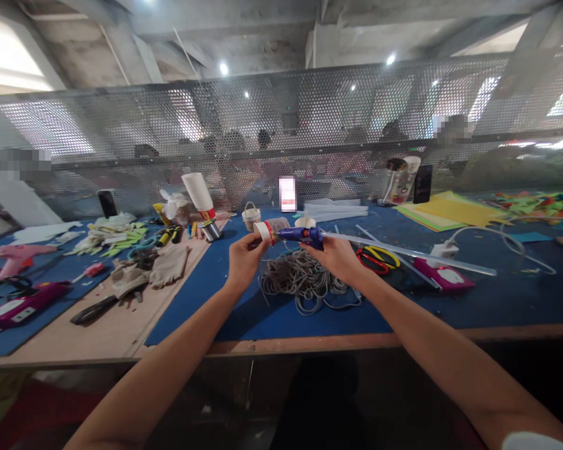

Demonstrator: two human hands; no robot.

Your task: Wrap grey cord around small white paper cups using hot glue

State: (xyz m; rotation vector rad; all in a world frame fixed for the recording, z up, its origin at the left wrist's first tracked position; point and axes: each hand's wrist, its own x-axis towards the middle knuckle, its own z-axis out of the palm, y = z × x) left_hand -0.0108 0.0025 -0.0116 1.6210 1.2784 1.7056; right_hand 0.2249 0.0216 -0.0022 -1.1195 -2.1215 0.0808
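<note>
My left hand (pixel 244 255) is closed around a small paper cup (pixel 268 230) partly wrapped in grey cord, held sideways above the blue mat (pixel 286 315). My right hand (pixel 334 255) grips a blue glue gun (pixel 302 235) with its nozzle pointed at the cup's side. A long clear glue stick (pixel 417 253) juts out of the gun's back toward the right. Below both hands lies a loose pile of grey cord (pixel 304 281).
Scissors with red and yellow handles (pixel 374 257) lie right of my hand, beside a pink glue gun (pixel 443 275) and a white cable (pixel 502 240). At left are a stack of paper cups (pixel 199 195), cloth gloves (pixel 150 269), pliers (pixel 96 309) and pink glue guns (pixel 21 303). A perforated metal screen (pixel 281 131) backs the bench; coloured paper (pixel 450 211) lies at right.
</note>
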